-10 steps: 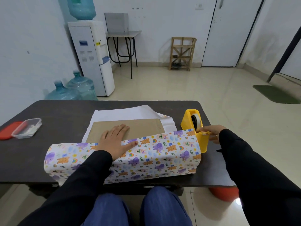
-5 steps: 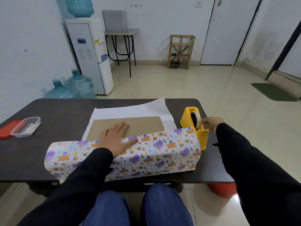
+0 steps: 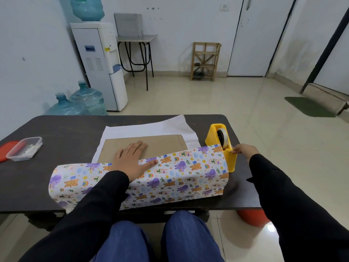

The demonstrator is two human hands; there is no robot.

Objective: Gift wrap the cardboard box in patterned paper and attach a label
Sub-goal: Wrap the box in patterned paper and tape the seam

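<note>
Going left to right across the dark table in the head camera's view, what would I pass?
red lid → clear plastic container → left hand → yellow tape dispenser → right hand

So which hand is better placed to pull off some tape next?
Right, probably. The right hand pinches at the front edge of the yellow tape dispenser, while the left hand lies flat, pinning the patterned paper onto the cardboard box.

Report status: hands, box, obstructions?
Left hand flat, pressing paper onto box. Right hand pinching at dispenser front. No obstruction seen.
</note>
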